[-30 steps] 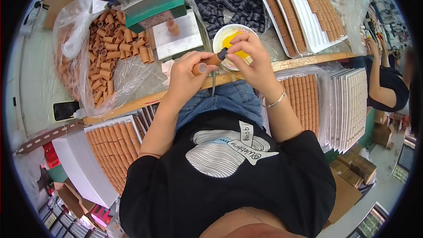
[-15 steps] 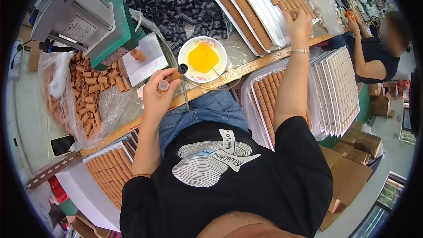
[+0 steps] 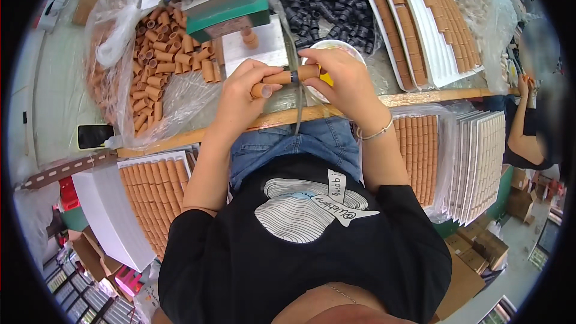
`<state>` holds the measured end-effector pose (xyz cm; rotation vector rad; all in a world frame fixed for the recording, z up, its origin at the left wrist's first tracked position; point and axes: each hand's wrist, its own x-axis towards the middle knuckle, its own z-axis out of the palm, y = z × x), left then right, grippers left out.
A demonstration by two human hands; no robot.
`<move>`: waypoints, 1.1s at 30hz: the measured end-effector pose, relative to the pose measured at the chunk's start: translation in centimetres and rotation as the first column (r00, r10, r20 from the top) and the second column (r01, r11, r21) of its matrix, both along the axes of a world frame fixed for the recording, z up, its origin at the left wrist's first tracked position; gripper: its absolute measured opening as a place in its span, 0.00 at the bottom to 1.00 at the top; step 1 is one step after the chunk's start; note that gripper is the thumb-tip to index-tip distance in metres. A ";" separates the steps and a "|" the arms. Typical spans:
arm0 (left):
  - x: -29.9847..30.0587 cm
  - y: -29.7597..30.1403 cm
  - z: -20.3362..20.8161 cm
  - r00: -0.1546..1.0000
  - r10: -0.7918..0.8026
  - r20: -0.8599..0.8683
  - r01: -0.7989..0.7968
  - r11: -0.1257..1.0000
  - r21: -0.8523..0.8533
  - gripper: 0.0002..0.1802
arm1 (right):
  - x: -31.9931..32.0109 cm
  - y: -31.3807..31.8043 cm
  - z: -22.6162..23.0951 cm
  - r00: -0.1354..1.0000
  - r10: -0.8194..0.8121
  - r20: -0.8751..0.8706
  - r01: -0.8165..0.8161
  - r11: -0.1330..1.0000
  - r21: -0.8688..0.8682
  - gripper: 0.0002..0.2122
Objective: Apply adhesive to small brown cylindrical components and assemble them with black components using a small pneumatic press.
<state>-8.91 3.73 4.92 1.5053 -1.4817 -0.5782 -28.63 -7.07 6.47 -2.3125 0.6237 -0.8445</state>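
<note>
My left hand [image 3: 239,93] is closed round two short tan tubes. One, the lower tan tube [image 3: 261,90], sits between the lower fingers; the upper tan tube [image 3: 277,77] points right, with a black ring-shaped fitting [image 3: 294,77] at its end. My right hand [image 3: 348,81] pinches another tan tube [image 3: 308,72], in line with the fitting and against it or very close. How far the parts sit inside each other is hidden. Behind the right hand stands a white bowl [image 3: 358,54] holding something yellow [image 3: 326,78], partly covered by the fingers.
A green-based press [image 3: 228,18] stands over a metal plate [image 3: 231,54] bearing a tan piece [image 3: 249,39]. Left lies a pile of tan tubes [image 3: 157,54]; behind are black fittings [image 3: 327,6]. White trays [image 3: 429,48] of tan tubes lean right. Another person's arm [image 3: 517,123] shows at far right.
My right hand has come from the trays at the right to my left hand, now with a tan tube at the black fitting. The whole view has shifted, with the press now nearer the middle.
</note>
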 end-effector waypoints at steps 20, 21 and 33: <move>7.2 -3.8 -3.5 0.959 0.261 0.114 -0.261 0.965 -0.008 0.24 | 11.2 -2.8 -3.6 0.983 -0.112 -0.144 0.127 0.987 0.099 0.13; 7.6 -3.8 -3.3 0.966 0.260 -0.002 -0.260 0.964 0.062 0.24 | 11.5 -2.7 -4.0 0.985 -0.101 -0.139 0.116 0.988 0.099 0.13; 5.3 4.3 -1.4 0.695 -0.111 -0.710 0.209 0.977 0.051 0.18 | 6.3 2.9 0.6 0.967 0.236 0.092 -0.243 0.759 0.604 0.21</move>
